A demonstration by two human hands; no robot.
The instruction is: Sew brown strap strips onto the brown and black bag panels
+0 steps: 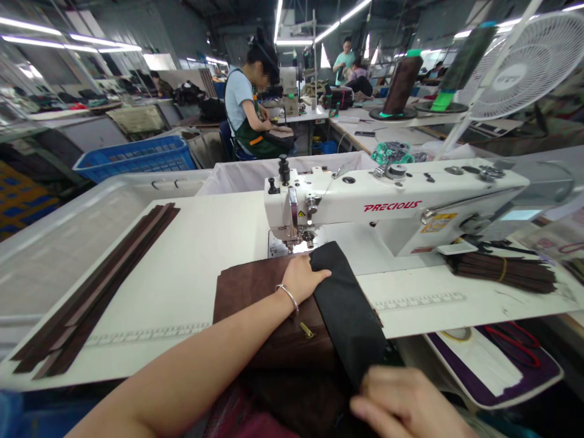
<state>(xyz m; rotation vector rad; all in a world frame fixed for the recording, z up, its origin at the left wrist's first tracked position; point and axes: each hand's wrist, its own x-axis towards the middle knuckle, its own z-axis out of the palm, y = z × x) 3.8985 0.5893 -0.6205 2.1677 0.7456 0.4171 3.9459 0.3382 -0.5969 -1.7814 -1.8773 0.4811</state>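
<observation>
My left hand (303,281) rests on a brown leather-like panel (255,286), its thumb stretched over the edge of a black fabric strip (347,304). Its fingertips are partly hidden. At the near end of that strip, my right hand (401,398) is curled and closed on the material, slightly blurred. Panel and strip lie just in front of the needle area of a white sewing machine (337,207). A small brass-coloured metal piece (306,330) shows on the brown panel. Below, dark material hangs over the table's front edge.
Long brown strips (104,286) lie on the table's left. A banded bundle of brown strips (506,271) sits right of the machine. Thread cones (401,85) and a white fan (524,67) stand behind. A blue basket (137,158) is back left, near a seated co-worker (249,103).
</observation>
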